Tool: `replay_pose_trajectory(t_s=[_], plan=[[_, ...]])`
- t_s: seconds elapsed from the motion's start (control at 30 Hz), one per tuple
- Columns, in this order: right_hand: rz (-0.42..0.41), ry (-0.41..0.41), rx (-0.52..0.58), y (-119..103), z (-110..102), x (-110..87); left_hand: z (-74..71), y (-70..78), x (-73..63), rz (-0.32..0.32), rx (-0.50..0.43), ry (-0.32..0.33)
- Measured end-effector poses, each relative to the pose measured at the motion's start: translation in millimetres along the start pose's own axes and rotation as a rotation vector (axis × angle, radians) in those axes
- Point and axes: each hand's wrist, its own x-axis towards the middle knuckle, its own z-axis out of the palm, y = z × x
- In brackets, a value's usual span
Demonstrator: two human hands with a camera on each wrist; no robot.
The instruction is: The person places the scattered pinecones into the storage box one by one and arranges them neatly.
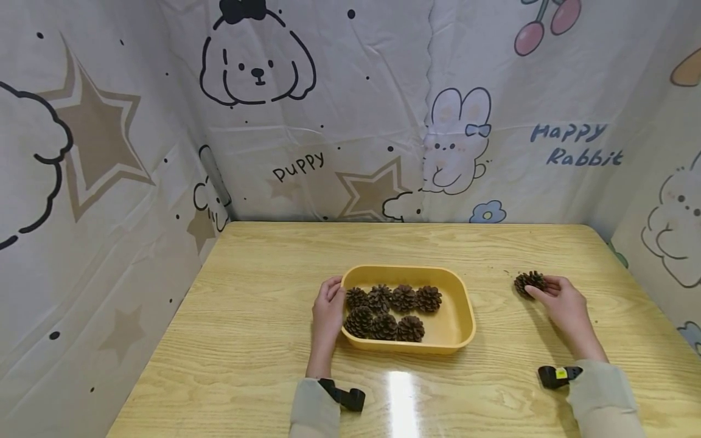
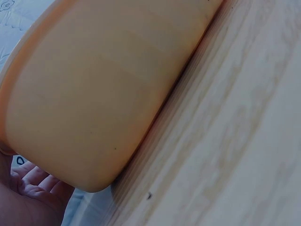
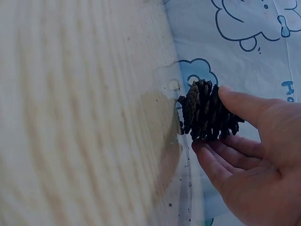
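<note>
A yellow plastic tray [image 1: 408, 347] stands on the table with several brown pine cones [image 1: 404, 298] in its left and middle part, in two rough rows. My left hand [image 1: 328, 307] holds the tray's left end at the rim. In the left wrist view the tray's outer wall [image 2: 103, 94] fills much of the picture, and the left hand [image 2: 35, 193] shows at its lower corner. To the right of the tray, my right hand [image 1: 564, 304] pinches one pine cone [image 1: 529, 283] between thumb and fingers, as the right wrist view also shows with that pine cone [image 3: 204, 113].
The wooden table [image 1: 246, 340] reaches back to a white printed cloth [image 1: 350, 121] that hangs behind it and at both sides. Small dark crumbs [image 1: 507, 272] lie near the right hand's pine cone. A camera is strapped to each wrist.
</note>
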Motion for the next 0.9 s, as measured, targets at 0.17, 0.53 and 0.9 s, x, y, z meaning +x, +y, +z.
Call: replay_pose_trajectory(t_s=[0.17,0.53,0.9], plan=[[-0.001,0.018,-0.007,1.5,0.3,-0.3,-0.1,0.0,0.3,0.001,-0.001,-0.003],[0.006,0.084,-0.005,3.0,1.1,0.5,-0.1,-3.0,0.4,0.024,-0.012,-0.011],[-0.043,0.097,0.022,-4.3,3.4,-2.7,0.8,-2.5,1.8,0.014,-0.002,0.003]])
